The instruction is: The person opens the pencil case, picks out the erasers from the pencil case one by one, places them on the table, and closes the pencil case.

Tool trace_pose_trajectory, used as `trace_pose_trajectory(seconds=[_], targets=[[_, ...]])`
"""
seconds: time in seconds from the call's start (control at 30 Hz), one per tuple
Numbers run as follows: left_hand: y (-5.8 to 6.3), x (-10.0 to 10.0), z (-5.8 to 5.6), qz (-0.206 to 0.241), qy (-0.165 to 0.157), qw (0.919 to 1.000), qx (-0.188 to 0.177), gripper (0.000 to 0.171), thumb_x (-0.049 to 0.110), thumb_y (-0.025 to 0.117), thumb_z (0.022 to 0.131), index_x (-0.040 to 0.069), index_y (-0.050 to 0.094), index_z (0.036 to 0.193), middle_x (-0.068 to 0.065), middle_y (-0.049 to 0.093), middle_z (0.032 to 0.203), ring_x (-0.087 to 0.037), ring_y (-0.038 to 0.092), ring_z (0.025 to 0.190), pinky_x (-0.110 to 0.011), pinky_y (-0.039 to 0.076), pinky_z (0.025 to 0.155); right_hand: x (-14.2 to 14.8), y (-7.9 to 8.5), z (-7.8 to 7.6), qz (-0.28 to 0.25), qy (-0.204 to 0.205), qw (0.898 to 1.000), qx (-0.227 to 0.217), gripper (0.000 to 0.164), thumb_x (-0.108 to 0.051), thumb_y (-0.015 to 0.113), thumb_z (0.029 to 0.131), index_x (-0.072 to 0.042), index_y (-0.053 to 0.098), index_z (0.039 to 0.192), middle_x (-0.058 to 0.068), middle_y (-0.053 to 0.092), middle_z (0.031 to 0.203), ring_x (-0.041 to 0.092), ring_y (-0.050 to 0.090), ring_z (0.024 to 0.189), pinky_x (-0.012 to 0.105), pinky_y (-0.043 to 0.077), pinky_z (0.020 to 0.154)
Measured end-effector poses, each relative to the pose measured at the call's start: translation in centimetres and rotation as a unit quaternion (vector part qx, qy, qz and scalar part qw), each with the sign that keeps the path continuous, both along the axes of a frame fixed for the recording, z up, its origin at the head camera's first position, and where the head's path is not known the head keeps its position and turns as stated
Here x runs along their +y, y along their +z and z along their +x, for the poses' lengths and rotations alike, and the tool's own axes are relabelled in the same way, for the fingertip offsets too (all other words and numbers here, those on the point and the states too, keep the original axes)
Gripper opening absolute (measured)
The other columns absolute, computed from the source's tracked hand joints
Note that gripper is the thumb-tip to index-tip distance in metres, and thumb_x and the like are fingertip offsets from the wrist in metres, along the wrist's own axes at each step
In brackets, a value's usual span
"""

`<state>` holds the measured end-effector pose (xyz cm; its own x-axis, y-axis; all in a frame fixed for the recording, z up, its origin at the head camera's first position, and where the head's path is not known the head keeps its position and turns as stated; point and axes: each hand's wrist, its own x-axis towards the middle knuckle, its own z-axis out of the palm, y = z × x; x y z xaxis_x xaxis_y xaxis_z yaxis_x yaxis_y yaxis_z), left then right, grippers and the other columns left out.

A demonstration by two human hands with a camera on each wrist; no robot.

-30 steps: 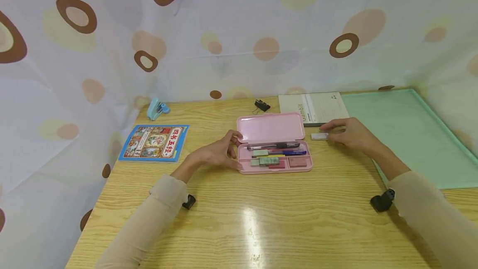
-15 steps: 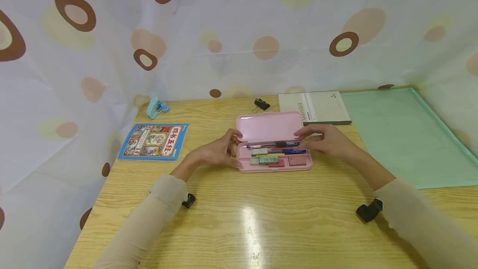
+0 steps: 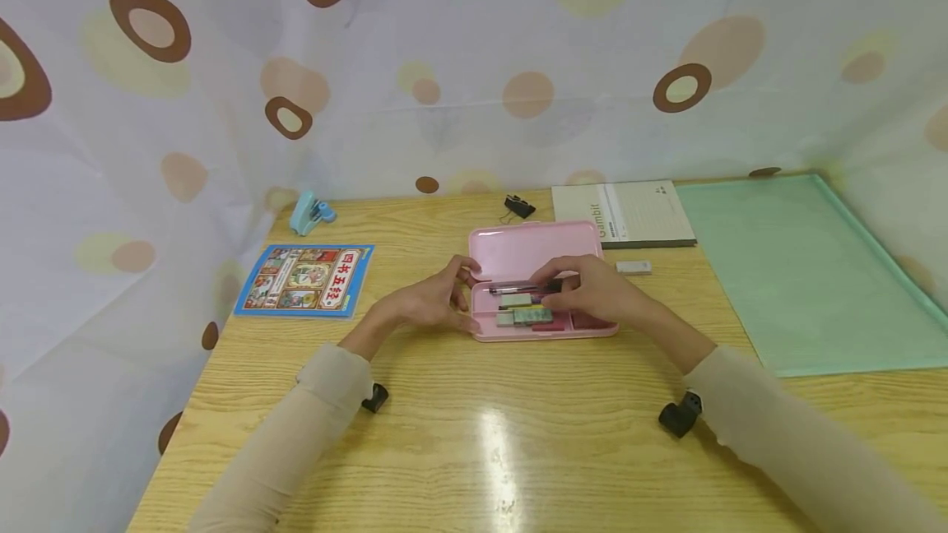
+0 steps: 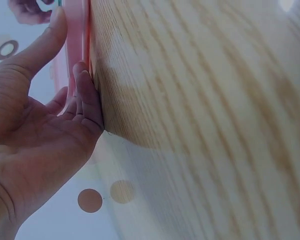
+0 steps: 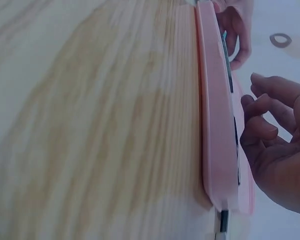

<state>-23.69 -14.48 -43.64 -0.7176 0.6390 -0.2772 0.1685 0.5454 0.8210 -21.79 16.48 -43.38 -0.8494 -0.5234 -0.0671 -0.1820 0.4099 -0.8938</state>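
An opened pink pencil case [image 3: 511,255] lies on the table, its lid folded back. My left hand [image 3: 429,301] grips its left end, with the thumb at the front corner and the fingers by the hinge. Over the case's right half hovers my right hand [image 3: 596,290]; its fingers are loosely bent above the pens. In the right wrist view, nothing shows between the right fingers [image 5: 262,127]. Inside the case lie a black pen [image 3: 507,290], a pale green block [image 3: 516,300], a green patterned block [image 3: 533,316] and a dark pink piece [image 3: 548,326]. The right hand covers other contents.
Right of the case lies a small white block [image 3: 633,267], before a notebook [image 3: 644,212]. A green mat [image 3: 807,278] covers the table's right side. A black binder clip [image 3: 520,206] sits behind the case. At left are a blue-edged booklet [image 3: 304,282] and a light blue stapler-like item [image 3: 309,214].
My right hand has moved left, from the small white block to above the pencil case's contents. The white block stays on the table. My left hand keeps its place.
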Motion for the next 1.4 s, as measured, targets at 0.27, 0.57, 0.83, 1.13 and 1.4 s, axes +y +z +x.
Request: trace_pose_trajectory(seconds=[0.27,0.57,0.83,1.13,1.4], targets=[[0.0,0.0,0.0,0.0,-0.002,1.0,0.001,0.086,0.011,0.086,0.086,0.012,0.026,0.147,-0.011,0.042,0.134,-0.022,0.056,0.102,-0.03,0.047,0.091,-2.3,-0.2,-0.3,0.04,-0.006,0.998,0.043,0.023,-0.004,0.077,0.092,-0.011,0.078,0.114,0.007,0.074,0.118,0.017,0.07,0.096,0.03,0.054,0.084],[0.2,0.0,0.0,-0.004,0.002,1.0,0.002,0.087,0.013,0.087,0.086,0.013,0.026,0.148,-0.011,0.042,0.135,-0.022,0.056,0.102,-0.031,0.047,0.091,-3.1,-0.3,-0.4,0.072,-0.008,0.993,0.092,0.016,-0.007,0.081,0.09,-0.018,0.082,0.102,-0.002,0.076,0.109,0.021,0.066,0.112,0.045,0.052,0.099],[0.1,0.0,0.1,0.004,0.002,1.0,0.003,0.086,0.01,0.086,0.086,0.013,0.026,0.147,-0.011,0.042,0.133,-0.022,0.056,0.102,-0.03,0.047,0.09,-3.3,-0.3,-0.5,0.097,-0.004,0.986,0.139,0.01,-0.011,0.083,0.088,-0.017,0.084,0.096,-0.003,0.078,0.101,0.02,0.07,0.104,0.045,0.055,0.093],[0.1,0.1,0.1,0.007,0.001,1.0,-0.006,0.087,0.01,0.086,0.086,0.011,0.025,0.148,-0.012,0.042,0.136,-0.022,0.055,0.101,-0.029,0.047,0.09,-1.0,0.4,-0.4,0.053,-0.051,0.992,0.104,0.014,-0.009,0.076,0.091,-0.019,0.083,0.099,-0.001,0.077,0.105,0.017,0.072,0.084,0.03,0.054,0.068],[0.1,0.0,0.0,0.005,0.006,0.9999,-0.008,0.087,0.01,0.086,0.086,0.012,0.025,0.148,-0.012,0.041,0.137,-0.022,0.054,0.101,-0.029,0.046,0.09,4.9,1.4,-0.8,0.059,-0.104,0.99,0.078,0.014,-0.022,0.074,0.096,-0.019,0.08,0.109,0.003,0.065,0.074,0.012,0.054,0.058,0.03,0.045,0.049]])
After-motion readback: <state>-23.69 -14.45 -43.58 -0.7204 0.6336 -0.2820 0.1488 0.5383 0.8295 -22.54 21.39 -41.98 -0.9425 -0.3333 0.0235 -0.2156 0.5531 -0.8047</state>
